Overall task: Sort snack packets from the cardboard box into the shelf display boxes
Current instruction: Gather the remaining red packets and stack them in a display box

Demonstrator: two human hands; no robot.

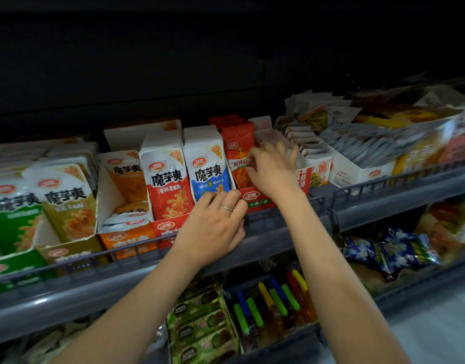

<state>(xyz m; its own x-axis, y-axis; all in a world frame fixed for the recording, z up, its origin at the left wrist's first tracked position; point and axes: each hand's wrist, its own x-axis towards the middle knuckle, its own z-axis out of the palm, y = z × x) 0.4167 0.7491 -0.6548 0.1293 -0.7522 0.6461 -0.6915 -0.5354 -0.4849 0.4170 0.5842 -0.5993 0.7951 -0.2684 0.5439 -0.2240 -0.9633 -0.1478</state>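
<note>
Packets [164, 177] read 魔芋爽, 卫龙 logo; right hand [273, 172] touches red packet [238, 151]

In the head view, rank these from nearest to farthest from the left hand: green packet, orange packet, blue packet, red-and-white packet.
1. Blue packet, right by the left hand.
2. Red-and-white packet, next one leftward.
3. Orange packet, further left.
4. Green packet, far left end.
</note>
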